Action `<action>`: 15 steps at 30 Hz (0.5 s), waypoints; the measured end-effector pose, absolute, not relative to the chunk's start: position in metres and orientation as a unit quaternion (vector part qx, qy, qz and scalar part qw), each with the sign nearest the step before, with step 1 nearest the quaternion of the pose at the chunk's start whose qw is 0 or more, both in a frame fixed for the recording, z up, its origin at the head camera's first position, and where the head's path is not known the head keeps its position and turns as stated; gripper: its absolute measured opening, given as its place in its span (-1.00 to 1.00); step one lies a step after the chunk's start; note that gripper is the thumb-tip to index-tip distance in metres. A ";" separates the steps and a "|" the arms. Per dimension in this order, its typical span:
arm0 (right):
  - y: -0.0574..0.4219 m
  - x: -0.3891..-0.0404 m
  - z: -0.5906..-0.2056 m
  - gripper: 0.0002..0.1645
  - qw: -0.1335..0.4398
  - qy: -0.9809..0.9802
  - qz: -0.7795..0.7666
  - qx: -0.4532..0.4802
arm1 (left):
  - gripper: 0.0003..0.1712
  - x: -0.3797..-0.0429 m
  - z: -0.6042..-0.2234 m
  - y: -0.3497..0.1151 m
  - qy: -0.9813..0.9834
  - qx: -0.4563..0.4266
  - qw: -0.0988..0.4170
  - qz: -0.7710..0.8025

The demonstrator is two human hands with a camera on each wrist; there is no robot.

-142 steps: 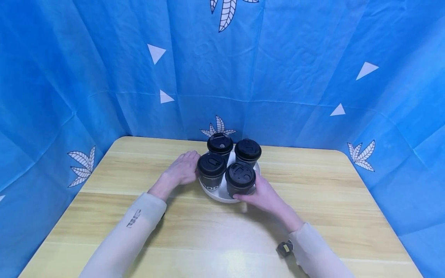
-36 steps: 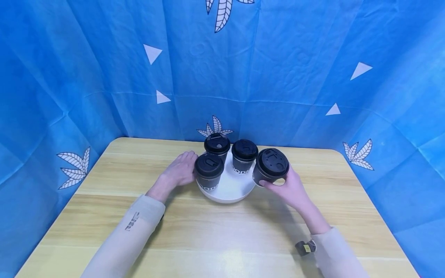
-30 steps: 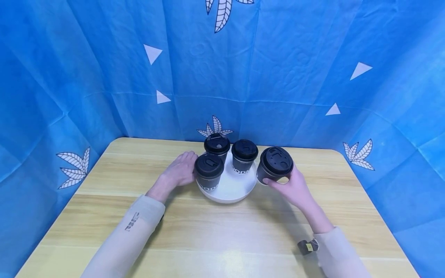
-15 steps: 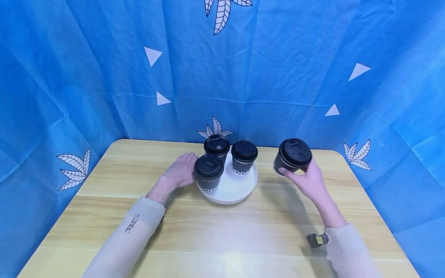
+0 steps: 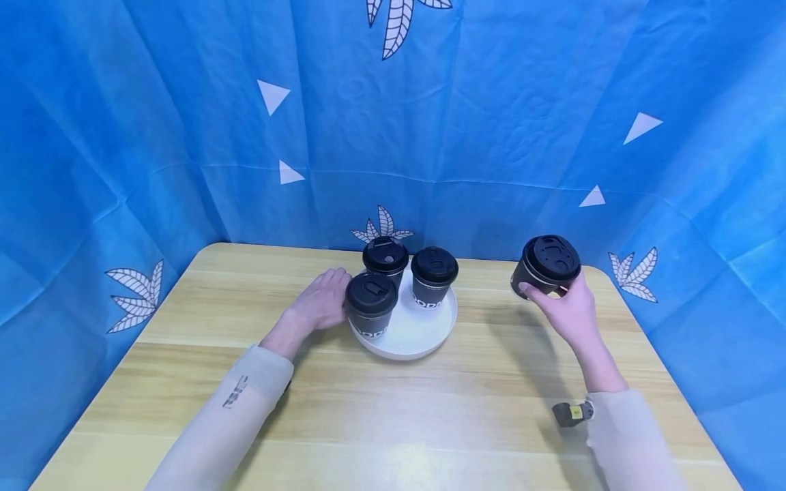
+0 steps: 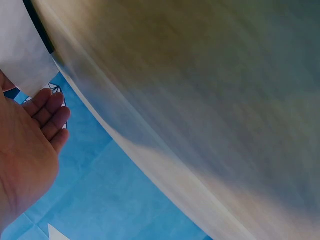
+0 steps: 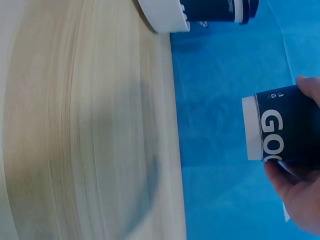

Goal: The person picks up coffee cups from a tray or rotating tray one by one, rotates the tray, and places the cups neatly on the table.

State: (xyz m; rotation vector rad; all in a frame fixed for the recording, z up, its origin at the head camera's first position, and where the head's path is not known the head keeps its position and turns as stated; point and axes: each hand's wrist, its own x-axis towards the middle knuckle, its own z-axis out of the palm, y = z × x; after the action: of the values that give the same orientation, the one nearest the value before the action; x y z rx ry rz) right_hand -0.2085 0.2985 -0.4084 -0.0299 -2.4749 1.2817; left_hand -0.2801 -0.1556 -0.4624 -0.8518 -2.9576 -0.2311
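In the head view, my right hand holds a black lidded paper coffee cup above the table's right side. The cup tilts slightly; the right wrist view shows fingers and thumb around its dark sleeve with white lettering. A round white tray stands at mid-table. On it are three similar cups: a front-left coffee cup, a back-left coffee cup and a back-right coffee cup. My left hand grips the tray's left side; the left wrist view shows curled fingers against its white wall, the thumb mostly hidden.
The wooden table has its far edge close to a blue curtain, which also hangs at both sides. A small dark device is attached at my right wrist. The held cup's shadow falls on the table below.
My right hand has lifted the front-right cup off the tray and carried it right and towards the far edge. My left hand and the other cups have stayed in place.
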 end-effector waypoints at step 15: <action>0.331 -0.219 -0.418 0.11 0.177 -0.873 0.444 -0.098 | -0.58 -0.279 -0.461 -0.156 -0.958 -0.274 0.023 -0.082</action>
State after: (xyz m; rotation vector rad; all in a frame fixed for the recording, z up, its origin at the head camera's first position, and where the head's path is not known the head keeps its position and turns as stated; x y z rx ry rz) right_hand -0.2191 0.3311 -0.4177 -0.2786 -2.4716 1.2558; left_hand -0.2792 -0.1559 -0.4611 -0.8481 -2.9664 -0.2537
